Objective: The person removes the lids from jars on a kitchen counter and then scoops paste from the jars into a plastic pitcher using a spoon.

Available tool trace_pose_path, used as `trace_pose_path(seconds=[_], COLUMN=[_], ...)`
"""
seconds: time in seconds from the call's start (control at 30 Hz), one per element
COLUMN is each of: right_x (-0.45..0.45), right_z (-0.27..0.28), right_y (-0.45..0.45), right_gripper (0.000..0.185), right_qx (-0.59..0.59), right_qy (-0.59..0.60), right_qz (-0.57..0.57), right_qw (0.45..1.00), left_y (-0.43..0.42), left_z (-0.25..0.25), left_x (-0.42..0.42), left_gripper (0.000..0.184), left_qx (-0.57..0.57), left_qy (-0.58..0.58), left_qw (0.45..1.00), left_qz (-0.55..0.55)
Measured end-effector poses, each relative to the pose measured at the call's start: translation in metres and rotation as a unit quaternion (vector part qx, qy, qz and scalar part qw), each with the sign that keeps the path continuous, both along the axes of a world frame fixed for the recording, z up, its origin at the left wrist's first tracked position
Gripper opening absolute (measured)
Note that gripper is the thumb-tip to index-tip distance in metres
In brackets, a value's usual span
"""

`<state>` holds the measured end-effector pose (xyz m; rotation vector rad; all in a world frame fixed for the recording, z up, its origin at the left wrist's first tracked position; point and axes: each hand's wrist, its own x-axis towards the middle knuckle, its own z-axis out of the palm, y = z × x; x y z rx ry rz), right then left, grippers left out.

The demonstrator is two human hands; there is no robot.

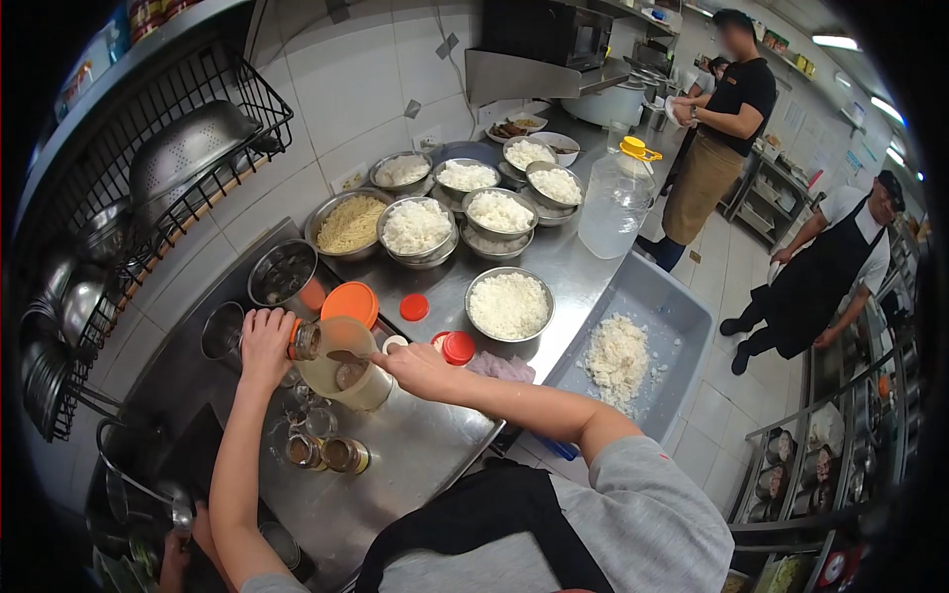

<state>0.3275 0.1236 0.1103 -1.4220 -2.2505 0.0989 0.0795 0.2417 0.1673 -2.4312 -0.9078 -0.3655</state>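
My left hand (267,346) grips a small glass jar (305,342), tilted at the rim of a translucent plastic container (372,388). From the other side, my right hand (420,372) holds a spoon (346,357) whose bowl end reaches over the container's opening. Some brownish stuff shows inside the container, too unclear to name. Two open glass jars, one (304,451) beside another (346,456), stand on the steel counter in front of it. An orange lid (350,302) and a red lid (414,307) lie behind; a red-lidded jar (457,348) is near my right hand.
Several steel bowls of rice (509,305) and one bowl of noodles (351,225) crowd the counter (425,465). A water jug (613,212) stands near the edge, above a grey tub (682,311) holding rice. A wire rack (222,188) hangs left. Co-workers (727,128) stand at right; another person's hand (175,553) shows lower left.
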Motion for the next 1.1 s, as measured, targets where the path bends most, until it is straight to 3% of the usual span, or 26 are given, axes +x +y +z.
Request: trace_pose_path(seconds=[0.07, 0.13, 0.23, 0.33, 0.67, 0.8, 0.87, 1.03, 1.1], right_x=[-0.001, 0.000, 0.003, 0.004, 0.003, -0.005, -0.011, -0.023, -0.022], right_z=[-0.005, -0.005, -0.004, 0.001, 0.008, 0.022, 0.020, 0.034, 0.039], right_y=[0.002, 0.004, 0.007, 0.005, 0.004, 0.003, 0.015, 0.051, 0.062], right_gripper=[0.038, 0.050, 0.046, 0.046, 0.045, 0.049, 0.048, 0.027, 0.026], right_qx=[0.001, 0.002, -0.006, -0.010, 0.002, 0.067, 0.158, 0.290, 0.282], right_qy=[-0.017, -0.034, -0.035, -0.037, -0.052, -0.063, -0.072, -0.138, -0.158], right_qz=[0.013, 0.016, 0.009, 0.015, 0.037, 0.029, 0.038, 0.074, 0.083], right_qw=[1.000, 0.999, 0.999, 0.999, 0.998, 0.995, 0.984, 0.944, 0.943], left_y=[0.003, 0.003, 0.005, 0.006, 0.007, 0.006, 0.004, 0.007, 0.008], left_z=[-0.001, 0.000, 0.001, 0.001, 0.000, 0.000, 0.005, 0.008, 0.012], left_x=[0.002, -0.001, -0.003, -0.006, -0.006, -0.006, -0.005, -0.001, 0.002], left_gripper=[0.068, 0.063, 0.065, 0.052, 0.055, 0.055, 0.057, 0.065, 0.065], left_qx=[-0.002, -0.006, 0.000, -0.015, -0.015, -0.050, -0.077, -0.122, -0.139], left_qy=[-0.009, -0.015, -0.031, -0.041, -0.014, -0.026, -0.037, -0.041, -0.035], left_qw=[1.000, 1.000, 0.999, 0.999, 1.000, 0.998, 0.996, 0.990, 0.988], left_qz=[-0.010, -0.012, -0.029, -0.027, -0.011, -0.021, -0.031, -0.053, -0.062])
